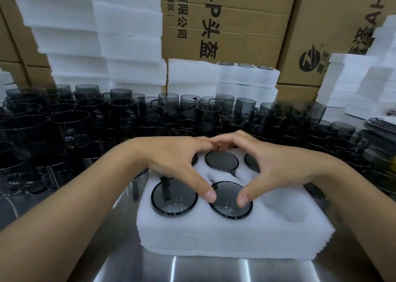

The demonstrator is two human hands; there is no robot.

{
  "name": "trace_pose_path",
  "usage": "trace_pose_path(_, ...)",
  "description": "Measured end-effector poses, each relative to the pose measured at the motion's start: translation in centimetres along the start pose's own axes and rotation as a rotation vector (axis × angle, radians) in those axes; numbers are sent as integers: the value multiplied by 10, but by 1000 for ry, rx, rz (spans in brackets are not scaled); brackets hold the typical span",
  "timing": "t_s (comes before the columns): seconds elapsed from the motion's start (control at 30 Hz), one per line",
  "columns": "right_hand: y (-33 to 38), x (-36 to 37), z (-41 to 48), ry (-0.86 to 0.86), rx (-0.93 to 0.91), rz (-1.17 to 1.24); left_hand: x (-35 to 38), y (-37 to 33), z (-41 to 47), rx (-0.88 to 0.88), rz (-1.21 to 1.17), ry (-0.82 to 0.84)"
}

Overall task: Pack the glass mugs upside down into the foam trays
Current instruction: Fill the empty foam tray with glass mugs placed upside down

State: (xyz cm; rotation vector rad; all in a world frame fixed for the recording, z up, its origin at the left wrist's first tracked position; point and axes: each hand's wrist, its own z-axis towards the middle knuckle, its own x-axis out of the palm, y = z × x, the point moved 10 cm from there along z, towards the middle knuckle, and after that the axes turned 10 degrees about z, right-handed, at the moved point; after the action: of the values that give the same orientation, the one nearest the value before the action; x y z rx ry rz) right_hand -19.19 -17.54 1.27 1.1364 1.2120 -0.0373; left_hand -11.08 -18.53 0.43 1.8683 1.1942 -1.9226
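On the steel tabletop [192, 269], right up front, the foam tray [214, 234] is sitting with mugs standing bottom-up in its pockets. The left hand [171, 161] and right hand [280, 168] are both reaching over it. Both thumbs are pressing on the base of the front middle mug [229, 206], the left thumb at its left edge and the right thumb at its right. The index fingers are arching over the back row and meeting tip to tip near the tray's far edge. Each grip is spread wide, thumb well apart from fingers, clamping nothing.

Just beside that mug, the front left mug [174, 198] is showing its handle through the glass base. The back middle mug [221, 160] is sitting in plain view between the hands. The back right mug [250, 160] is peeking out from under the right hand, and a sliver of the back left mug [194, 159] is showing by the left palm. The front right pocket [293, 213] is showing bare foam.

Beyond the tray, loose mugs [128, 110] are crowding the tabletop, rims up and packed close. Behind them, foam stacks [128, 35] and cartons [225, 14] are rising.
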Motion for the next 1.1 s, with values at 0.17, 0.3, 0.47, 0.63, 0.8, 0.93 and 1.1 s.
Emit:
trace_pose_path(0.17,-2,0,2,-6,-10,2,-1,0,0,-3,-3,-4)
trace_pose_path(0.3,-2,-2,2,-12,-18,-19,0,0,-1,-13,1,7)
trace_pose_path(0.47,5,-55,-5,-444,-143,131,-1,9,-1,-103,93,2)
trace_pose_path(0.63,-40,-118,-37,-962,140,-328,2,12,-2,-145,80,19)
trace_pose_path(0.8,-88,-129,-46,-920,463,-473,2,12,-2,-148,92,15)
trace_pose_path(0.93,-97,-129,-44,-887,521,-517,2,12,-2,-148,105,15)
trace_pose_path(1.1,-91,-129,-44,-901,505,-581,2,11,-2,-144,106,7)
